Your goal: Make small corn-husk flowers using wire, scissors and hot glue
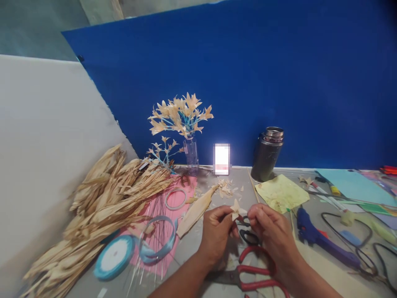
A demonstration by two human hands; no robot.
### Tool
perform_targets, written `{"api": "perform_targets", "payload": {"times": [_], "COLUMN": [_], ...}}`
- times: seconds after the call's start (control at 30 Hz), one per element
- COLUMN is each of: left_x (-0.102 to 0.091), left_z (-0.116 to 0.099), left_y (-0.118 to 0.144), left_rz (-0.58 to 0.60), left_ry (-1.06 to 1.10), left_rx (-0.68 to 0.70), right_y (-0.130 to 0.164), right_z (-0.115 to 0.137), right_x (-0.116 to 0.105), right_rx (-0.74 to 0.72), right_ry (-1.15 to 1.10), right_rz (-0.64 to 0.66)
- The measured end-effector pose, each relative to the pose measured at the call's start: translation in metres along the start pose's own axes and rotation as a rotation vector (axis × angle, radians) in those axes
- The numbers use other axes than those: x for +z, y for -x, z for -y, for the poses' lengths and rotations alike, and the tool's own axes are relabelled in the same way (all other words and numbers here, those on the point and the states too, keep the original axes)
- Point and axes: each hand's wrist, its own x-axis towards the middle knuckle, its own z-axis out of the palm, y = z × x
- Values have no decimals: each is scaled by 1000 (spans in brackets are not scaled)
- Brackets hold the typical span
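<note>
Pinching one husk flower (237, 210) between left hand (217, 231) and right hand (273, 231) fingers (two scissors below).

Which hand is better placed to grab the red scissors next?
Probably the right hand: the red scissors lie just beneath its wrist, handles toward it. Both it and the left hand pinch the small husk flower.

A pale cream husk flower (237, 210) against a deep blue backdrop (279, 74); tan corn husks (102, 198) heaped beside pink paper (161, 231) and a light blue ribbon spool (114, 256). Red-handled scissors (254, 275) lie on the grey surface (192, 244), near a purple-blue glue gun (319, 238), yellow-green paper (281, 192) and a dark steel flask (267, 154).
</note>
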Motion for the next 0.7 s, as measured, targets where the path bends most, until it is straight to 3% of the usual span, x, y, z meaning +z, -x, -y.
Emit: {"api": "perform_targets", "payload": {"times": [0.27, 0.5, 0.7], "left_x": [1, -1, 0], "left_z": [3, 7, 10], "left_y": [0, 0, -1], "left_rz": [54, 39, 21], "left_ry": [85, 178, 101], "left_rx": [-47, -99, -95], "right_y": [-4, -4, -11], "right_z": [1, 3, -7], "right_x": [6, 8, 0], "right_rx": [16, 31, 71], "right_ry": [158, 167, 102], "right_rz": [-48, -16, -28]}}
